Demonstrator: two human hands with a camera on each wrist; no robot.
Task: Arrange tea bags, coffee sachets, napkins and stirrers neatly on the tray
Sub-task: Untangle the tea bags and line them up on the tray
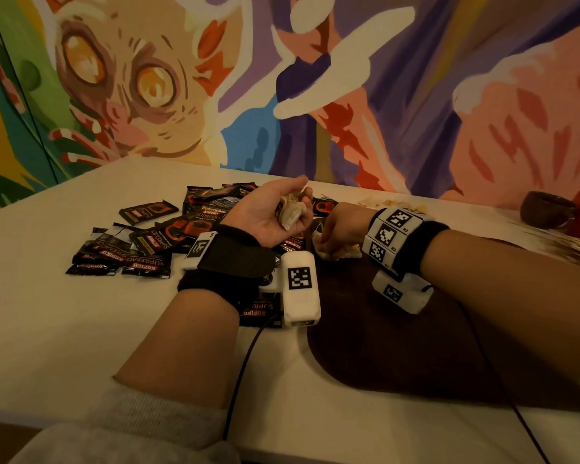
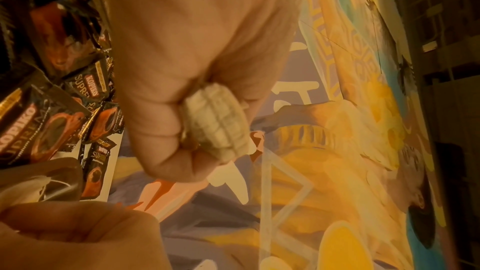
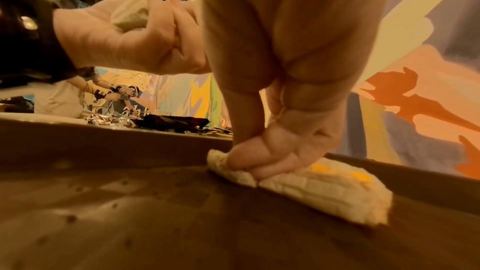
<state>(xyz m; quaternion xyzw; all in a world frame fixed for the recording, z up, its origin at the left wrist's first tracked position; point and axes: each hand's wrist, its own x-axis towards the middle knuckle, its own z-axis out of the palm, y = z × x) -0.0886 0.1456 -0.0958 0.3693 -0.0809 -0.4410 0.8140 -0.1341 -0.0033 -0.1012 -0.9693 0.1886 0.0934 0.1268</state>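
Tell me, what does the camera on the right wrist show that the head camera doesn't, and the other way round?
Only the right wrist view shows, up close, the right hand's fingers pressing tea bags against the tray's far rim; another person shows far behind.

Only the head view shows the whole spread: the heap of coffee sachets on the table left of the dark tray, and a dark bowl at far right.

Both show the left hand raised, palm up, gripping a bunch of tea bags.
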